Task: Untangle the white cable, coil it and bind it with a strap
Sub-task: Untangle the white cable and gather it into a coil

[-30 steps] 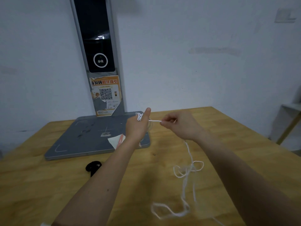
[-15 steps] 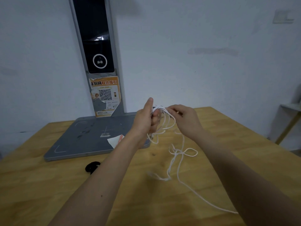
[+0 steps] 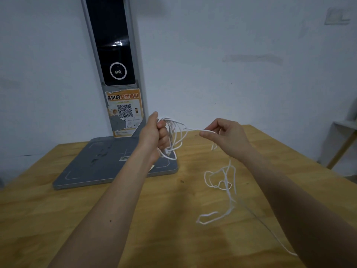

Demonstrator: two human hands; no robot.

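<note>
Right hand [image 3: 227, 138] has drawn away from left hand [image 3: 154, 137], fingers pinching white cable [image 3: 225, 176]; left grips more loops — coiling advances, tangle remains.

matt wooden table [image 3: 77, 219]; glossy black panel [image 3: 114, 45]; torn paper sticker [image 3: 125, 111].

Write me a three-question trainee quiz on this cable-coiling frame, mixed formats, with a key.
1. True or false: the left hand holds several loops of the white cable.
2. What does the right hand pinch? A) a strap B) a stretch of cable running to the coil C) nothing
3. Fill in: the uncoiled cable trails onto the wooden ____.

Key: 1 true; 2 B; 3 table.
</note>
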